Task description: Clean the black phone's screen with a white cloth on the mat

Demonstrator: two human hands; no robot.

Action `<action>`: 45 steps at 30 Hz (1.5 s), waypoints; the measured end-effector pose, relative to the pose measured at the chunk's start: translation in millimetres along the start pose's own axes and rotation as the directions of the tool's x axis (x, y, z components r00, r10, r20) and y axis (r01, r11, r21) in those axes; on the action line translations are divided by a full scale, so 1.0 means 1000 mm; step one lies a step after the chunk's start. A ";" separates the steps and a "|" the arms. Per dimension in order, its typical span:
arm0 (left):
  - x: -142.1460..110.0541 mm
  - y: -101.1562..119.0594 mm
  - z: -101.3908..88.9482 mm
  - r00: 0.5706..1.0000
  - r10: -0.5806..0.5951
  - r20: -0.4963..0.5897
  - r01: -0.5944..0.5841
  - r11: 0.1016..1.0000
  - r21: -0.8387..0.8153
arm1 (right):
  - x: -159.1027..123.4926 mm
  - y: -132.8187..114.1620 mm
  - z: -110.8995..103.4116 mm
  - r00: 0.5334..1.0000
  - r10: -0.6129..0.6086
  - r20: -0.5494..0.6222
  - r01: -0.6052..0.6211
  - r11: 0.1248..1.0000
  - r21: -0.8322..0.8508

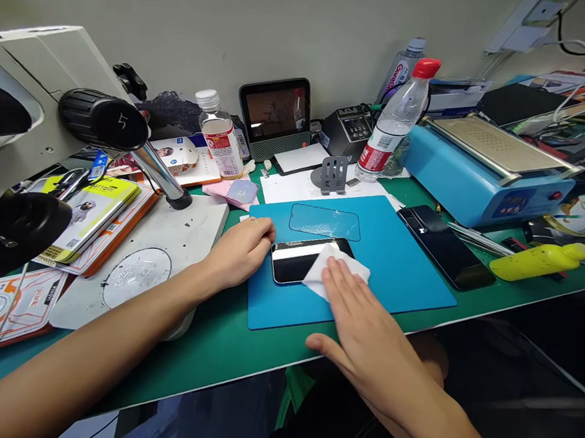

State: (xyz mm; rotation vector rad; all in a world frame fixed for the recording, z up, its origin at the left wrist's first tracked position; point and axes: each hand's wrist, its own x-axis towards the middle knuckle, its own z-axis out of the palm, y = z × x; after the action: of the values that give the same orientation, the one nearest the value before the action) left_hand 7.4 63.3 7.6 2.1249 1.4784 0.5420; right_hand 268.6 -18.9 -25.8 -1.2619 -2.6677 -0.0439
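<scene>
A smartphone [289, 262] with a glossy black screen lies face up on a blue mat [393, 273]. My right hand [360, 324] presses a white wipe [316, 277] onto the right part of the screen. Its fingers are stretched out flat and the thumb stands apart. Against the phone's left end rests my left hand [243, 249], curled into a fist, with no object showing in it. Just behind the phone lies a clear screen protector [325, 222] with a dark border.
Right of the mat lies another black phone [445, 246], near a yellow squeeze bottle [540, 261] and a blue heating-plate machine [466, 171]. Water bottles [391, 132] and a small display [276, 114] stand behind. A metal stand [175, 184] and stacked boxes [86, 221] are at left.
</scene>
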 end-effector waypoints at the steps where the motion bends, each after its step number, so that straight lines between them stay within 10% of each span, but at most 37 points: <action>1: 0.000 0.000 0.000 1.000 -0.003 0.007 0.003 1.000 0.003 | -0.006 0.006 0.001 1.000 0.016 -0.014 -0.016 1.000 -0.021; 11: 0.000 0.008 -0.001 0.998 0.002 0.064 -0.001 1.000 -0.011 | -0.020 0.003 0.006 0.996 0.034 -0.087 -0.043 0.994 -0.104; 23: -0.001 0.007 -0.002 0.996 -0.078 -0.047 0.071 0.989 -0.133 | 0.050 -0.056 0.003 0.998 0.008 0.067 -0.018 0.989 0.148; 30: -0.001 0.004 0.001 0.993 -0.099 -0.057 0.094 0.991 -0.095 | 0.081 -0.051 -0.003 0.986 -0.022 0.164 -0.015 0.975 0.220; 38: 0.000 0.006 -0.001 0.994 -0.105 -0.028 0.103 0.993 -0.054 | 0.043 -0.053 -0.007 0.988 -0.102 0.115 0.082 0.983 0.165; 45: 0.000 0.007 -0.003 0.990 -0.142 -0.025 0.139 0.988 -0.072 | 0.086 -0.051 -0.003 0.979 -0.069 0.192 0.035 0.984 0.175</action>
State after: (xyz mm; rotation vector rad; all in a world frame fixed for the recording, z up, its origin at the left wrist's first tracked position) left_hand 11.0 61.4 14.2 1.9494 1.5879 0.5677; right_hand 176.3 13.7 -3.8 -1.1986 -2.7971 0.3130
